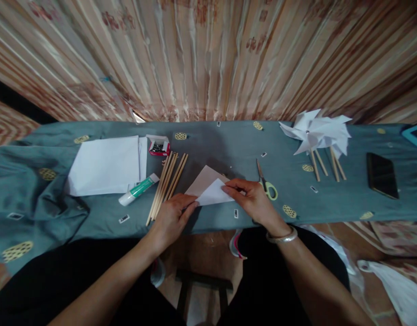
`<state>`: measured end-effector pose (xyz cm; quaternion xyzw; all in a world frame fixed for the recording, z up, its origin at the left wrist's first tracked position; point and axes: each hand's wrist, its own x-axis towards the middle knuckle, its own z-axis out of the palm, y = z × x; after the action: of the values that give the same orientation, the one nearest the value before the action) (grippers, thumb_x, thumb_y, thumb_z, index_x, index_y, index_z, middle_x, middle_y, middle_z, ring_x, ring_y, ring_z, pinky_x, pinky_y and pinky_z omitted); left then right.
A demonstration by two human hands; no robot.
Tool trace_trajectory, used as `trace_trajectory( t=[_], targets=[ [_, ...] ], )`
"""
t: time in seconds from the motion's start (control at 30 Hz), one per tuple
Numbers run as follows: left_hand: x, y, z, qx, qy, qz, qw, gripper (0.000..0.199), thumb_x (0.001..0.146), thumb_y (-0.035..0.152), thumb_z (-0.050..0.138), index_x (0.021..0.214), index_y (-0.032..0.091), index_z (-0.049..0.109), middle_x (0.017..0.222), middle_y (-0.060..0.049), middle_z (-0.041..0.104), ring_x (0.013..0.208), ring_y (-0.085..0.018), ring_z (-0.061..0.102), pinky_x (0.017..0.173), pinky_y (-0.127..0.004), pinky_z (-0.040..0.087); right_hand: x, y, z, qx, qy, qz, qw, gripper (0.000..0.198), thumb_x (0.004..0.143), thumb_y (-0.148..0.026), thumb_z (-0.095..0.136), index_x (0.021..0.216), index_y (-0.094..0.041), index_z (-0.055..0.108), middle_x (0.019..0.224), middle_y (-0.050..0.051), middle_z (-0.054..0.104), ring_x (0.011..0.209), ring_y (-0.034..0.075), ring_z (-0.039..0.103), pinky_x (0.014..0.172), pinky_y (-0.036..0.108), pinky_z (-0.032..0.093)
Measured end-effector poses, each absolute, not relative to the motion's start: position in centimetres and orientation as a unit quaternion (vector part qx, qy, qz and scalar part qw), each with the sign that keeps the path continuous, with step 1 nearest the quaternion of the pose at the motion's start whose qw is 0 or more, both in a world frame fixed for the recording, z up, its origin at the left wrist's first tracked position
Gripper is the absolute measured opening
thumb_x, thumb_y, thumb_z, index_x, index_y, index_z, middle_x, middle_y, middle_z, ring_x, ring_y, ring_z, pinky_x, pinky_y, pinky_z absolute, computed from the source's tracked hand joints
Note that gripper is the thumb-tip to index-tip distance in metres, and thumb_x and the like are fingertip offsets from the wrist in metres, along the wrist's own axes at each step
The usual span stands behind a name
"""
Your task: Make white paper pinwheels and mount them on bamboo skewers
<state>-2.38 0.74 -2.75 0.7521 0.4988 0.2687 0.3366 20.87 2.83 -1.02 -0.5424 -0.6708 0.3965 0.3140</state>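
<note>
A sheet of white paper [213, 192], partly folded over, lies between my hands near the front of the cloth-covered table. My left hand [172, 215] grips its lower left edge between thumb and fingers. On the other side, my right hand [249, 197] pinches the folded flap near its right edge. Scissors [270, 190] with pale green handles lie just beyond my right hand. Several wooden sticks [165, 185] rest beside my left hand, and a green and white glue stick [139, 190] is to their left.
A stack of white paper [104, 165] lies at the left. Behind the sticks stands a small red box [160, 146] of metal pieces. Paper pinwheels [317, 131] on sticks lie at the right, near a black phone [382, 175]. A blue-edged device [415, 136] sits at the far right.
</note>
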Motion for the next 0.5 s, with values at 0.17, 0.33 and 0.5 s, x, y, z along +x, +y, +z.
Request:
trace_trajectory(
  t=[0.17,0.33,0.5],
  targets=[
    [-2.1,0.4,-2.6,0.781,0.503,0.298,0.22,0.044,0.092,0.026,0.051,0.134,0.014,0.049,0.132,-0.017,0.059,0.113,-0.026,0.061,0.094,-0.043,0.052,19.9,4.2,-2.4,-0.555,-0.709,0.286,0.327,0.017,0.09,-0.03,0.056,0.087,-0.021,0.07,0.088,0.004,0.073,0.084,0.019,0.066,0.076,0.03,0.048],
    [-0.9,-1.1,-2.8,0.886,0.397,0.22,0.095,0.044,0.094,0.015,0.044,0.137,0.016,0.043,0.143,-0.015,0.05,0.139,-0.028,0.036,0.11,-0.052,0.036,18.9,5.9,-3.6,-0.524,-0.759,0.204,0.329,0.016,0.091,-0.025,0.054,0.086,-0.021,0.068,0.104,0.009,0.07,0.1,0.022,0.063,0.092,0.038,0.047],
    [-0.1,-2.5,-3.9,0.905,0.381,0.153,0.114,0.056,0.093,0.033,0.049,0.143,0.011,0.035,0.149,-0.021,0.04,0.144,-0.032,0.025,0.111,-0.055,0.032,18.5,6.7,-4.6,-0.531,-0.765,0.175,0.32,0.015,0.09,-0.023,0.054,0.085,-0.02,0.069,0.108,0.011,0.069,0.103,0.024,0.061,0.095,0.041,0.046]
  ],
)
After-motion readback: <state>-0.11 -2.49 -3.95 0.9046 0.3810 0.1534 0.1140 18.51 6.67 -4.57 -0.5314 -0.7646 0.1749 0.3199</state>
